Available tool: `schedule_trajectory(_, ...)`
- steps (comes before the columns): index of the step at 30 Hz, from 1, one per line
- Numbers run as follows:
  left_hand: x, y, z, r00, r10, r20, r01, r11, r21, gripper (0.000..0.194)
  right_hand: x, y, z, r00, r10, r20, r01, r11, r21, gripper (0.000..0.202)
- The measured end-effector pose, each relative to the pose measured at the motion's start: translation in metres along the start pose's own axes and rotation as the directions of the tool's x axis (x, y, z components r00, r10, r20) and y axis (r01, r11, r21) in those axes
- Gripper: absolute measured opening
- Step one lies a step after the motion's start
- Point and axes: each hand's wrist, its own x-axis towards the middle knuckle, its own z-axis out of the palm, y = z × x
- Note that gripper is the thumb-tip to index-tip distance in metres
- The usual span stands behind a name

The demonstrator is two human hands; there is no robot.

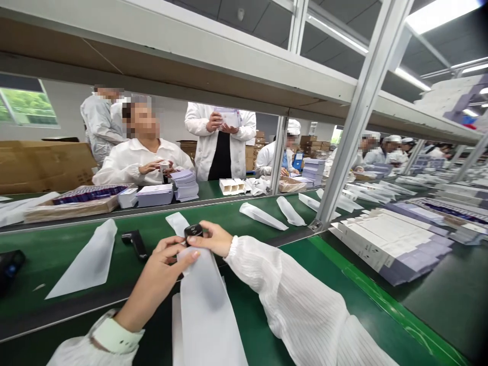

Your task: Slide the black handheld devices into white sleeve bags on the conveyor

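A long, frosted white plastic sleeve (208, 310) runs down toward me over the green worktop. My left hand (165, 264) pinches the sleeve's upper end between thumb and fingers. At that same end, my right hand (214, 240) grips a small black device (193, 231) with a rounded top. The device sits at the sleeve's mouth; its lower part is hidden by the sleeve and my fingers. Left of my hands, a black angled handheld device (134, 245) lies on the green belt (152, 223), with a filled-looking white sleeve (89, 262) beyond it.
More white sleeves (263, 216) lie along the belt. Flat lilac-and-white cartons (392, 244) are stacked at right. A metal post (354, 117) and overhead shelf (229, 46) frame the bench. Across the belt, a co-worker (145, 152) sits behind boxes (154, 195); others stand nearby.
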Motion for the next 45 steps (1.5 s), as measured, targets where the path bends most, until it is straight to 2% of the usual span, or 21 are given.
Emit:
schedule_trajectory(3,0.001,0.017,-0.005,0.991,-0.114,0.071,0.123,0.982,-0.146,0.034,-0.005,0.001,0.0,0.996,0.051,0.075,-0.052,0.999,0.011,0.041)
schedule_trajectory(5,-0.002,0.024,-0.004,0.982,-0.146,0.123,0.167,0.968,-0.189,0.031,-0.009,-0.002,0.0,0.99,0.102,0.093,-0.104,0.994,0.014,0.043)
schedule_trajectory(11,-0.009,0.028,-0.002,0.973,-0.125,0.196,0.168,0.96,-0.224,0.031,-0.015,-0.011,-0.005,0.952,0.288,0.1,-0.28,0.956,-0.085,0.059)
schedule_trajectory(13,-0.008,0.029,-0.005,0.98,-0.138,0.142,0.171,0.952,-0.253,0.032,-0.018,-0.014,-0.008,0.944,0.309,0.114,-0.315,0.948,0.039,0.064)
schedule_trajectory(16,-0.007,0.033,-0.011,0.994,-0.11,0.001,0.105,0.944,-0.312,0.03,-0.032,-0.013,-0.006,0.963,0.192,0.191,-0.243,0.925,0.292,0.063)
schedule_trajectory(19,-0.004,0.035,-0.013,0.996,-0.063,-0.067,0.037,0.942,-0.332,0.033,-0.05,0.001,0.009,0.917,0.212,0.339,-0.302,0.922,0.242,0.083)
schedule_trajectory(21,-0.001,0.03,-0.011,0.994,-0.032,-0.102,0.001,0.954,-0.298,0.035,-0.054,0.009,0.017,0.903,0.251,0.35,-0.322,0.933,0.161,0.076)
schedule_trajectory(23,0.002,0.019,-0.007,0.976,0.022,-0.217,-0.068,0.976,-0.208,0.039,-0.045,0.01,0.012,0.96,0.2,0.196,-0.232,0.96,0.157,0.063)
schedule_trajectory(24,0.003,0.011,-0.005,0.961,0.049,-0.274,-0.093,0.984,-0.15,0.041,-0.037,0.007,0.003,0.987,0.155,0.041,-0.159,0.979,0.127,0.057)
schedule_trajectory(25,0.004,0.003,-0.003,0.957,0.067,-0.281,-0.097,0.991,-0.092,0.042,-0.026,0.003,-0.011,0.985,0.102,-0.141,-0.093,0.993,0.069,0.054)
schedule_trajectory(26,0.004,-0.005,-0.001,0.973,0.065,-0.223,-0.075,0.996,-0.037,0.041,-0.014,-0.002,-0.028,0.945,0.047,-0.324,-0.063,0.997,-0.04,0.05)
schedule_trajectory(27,0.004,-0.011,0.0,0.994,0.044,-0.102,-0.042,0.999,0.014,0.04,-0.003,-0.007,-0.047,0.858,-0.026,-0.513,-0.087,0.977,-0.195,0.046)
schedule_trajectory(28,0.004,-0.017,0.002,0.998,0.013,0.057,-0.016,0.998,0.066,0.037,0.007,-0.01,-0.067,0.798,-0.057,-0.601,-0.123,0.959,-0.255,0.047)
schedule_trajectory(30,0.002,-0.022,0.004,0.94,-0.046,0.339,-0.012,0.986,0.168,0.034,0.021,-0.01,-0.105,0.711,-0.083,-0.698,-0.212,0.922,-0.326,0.049)
schedule_trajectory(33,0.001,-0.022,0.005,0.856,-0.099,0.508,-0.038,0.967,0.252,0.034,0.027,0.007,-0.141,0.681,-0.02,-0.732,-0.368,0.855,-0.365,0.048)
schedule_trajectory(35,0.001,-0.021,0.006,0.829,-0.114,0.547,-0.042,0.964,0.264,0.033,0.025,0.022,-0.148,0.691,0.023,-0.722,-0.451,0.795,-0.406,0.047)
schedule_trajectory(37,0.003,-0.023,0.007,0.836,-0.104,0.539,-0.046,0.965,0.257,0.029,0.025,0.032,-0.142,0.703,0.014,-0.711,-0.485,0.741,-0.464,0.055)
schedule_trajectory(38,0.004,-0.025,0.008,0.849,-0.094,0.521,-0.047,0.967,0.25,0.027,0.026,0.035,-0.134,0.728,-0.026,-0.686,-0.48,0.695,-0.535,0.06)
schedule_trajectory(40,0.005,-0.029,0.01,0.876,-0.07,0.478,-0.048,0.972,0.23,0.024,0.031,0.036,-0.111,0.824,-0.118,-0.555,-0.406,0.561,-0.721,0.062)
schedule_trajectory(42,0.005,-0.032,0.011,0.892,-0.057,0.449,-0.044,0.976,0.212,0.023,0.041,0.039,-0.08,0.922,-0.141,-0.36,-0.268,0.438,-0.858,0.052)
schedule_trajectory(45,0.001,-0.033,0.012,0.915,-0.048,0.4,-0.033,0.98,0.195,0.02,0.057,0.053,-0.03,0.988,-0.046,-0.147,-0.113,0.433,-0.894,0.05)
